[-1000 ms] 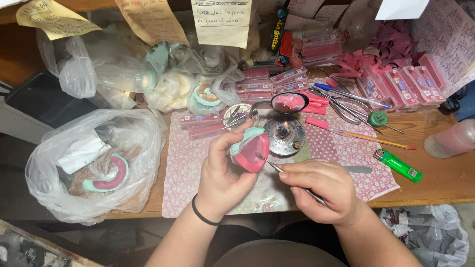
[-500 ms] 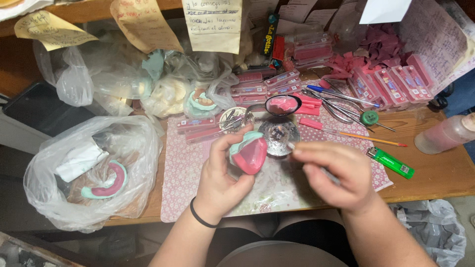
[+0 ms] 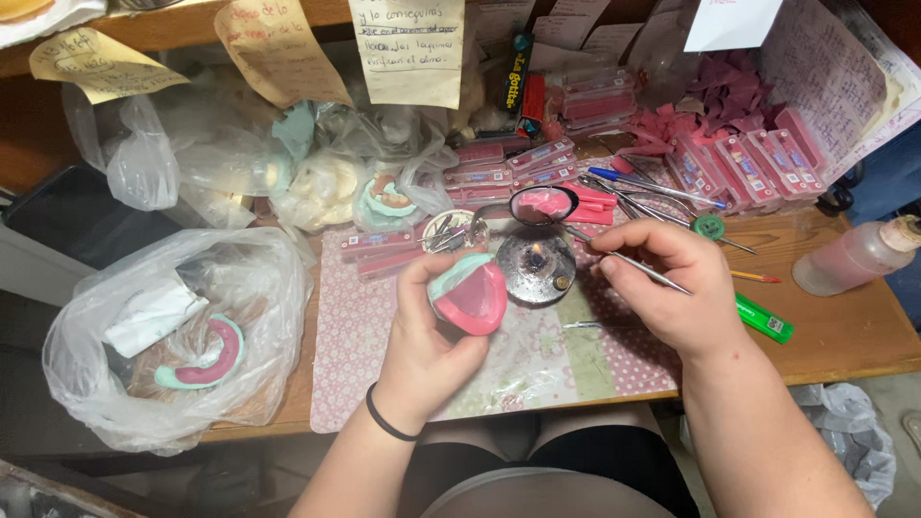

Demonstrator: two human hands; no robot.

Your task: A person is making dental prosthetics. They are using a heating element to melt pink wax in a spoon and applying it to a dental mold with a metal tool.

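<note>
Fingers of the left hand [image 3: 432, 326] curl closed around a pink wax denture base [image 3: 468, 295] with a pale green rim, holding it upright above the middle of the patterned mat [image 3: 537, 369] that covers the centre of the tabletop [image 3: 844, 331]. The thumb lies along the near side of the piece and a dark band circles that wrist. The right hand [image 3: 672, 288] pinches a thin metal instrument [image 3: 624, 257] between thumb and forefinger, closed on its shaft, and the tip reaches toward the far edge, over a small round burner [image 3: 535, 266] with a little flame at its centre. The burner stands just beside the denture base, between the two hands. Just beyond it a spoon-like dish of pink wax [image 3: 543, 203] rests near a small tin of metal tools [image 3: 451, 232]. A green lighter [image 3: 765, 317] lies on the bare wood close to the right hand, toward the right edge, with a plastic squeeze bottle [image 3: 854, 257] of pinkish liquid further out near that edge. Along the far edge sit rows of pink boxed strips [image 3: 739, 163], loose pens and tools, and crumpled clear bags. At the left edge a large clear plastic bag [image 3: 173, 336] holds another pink and green arch-shaped piece [image 3: 206, 357]. Handwritten paper notes [image 3: 408, 48] hang above the far edge.
</note>
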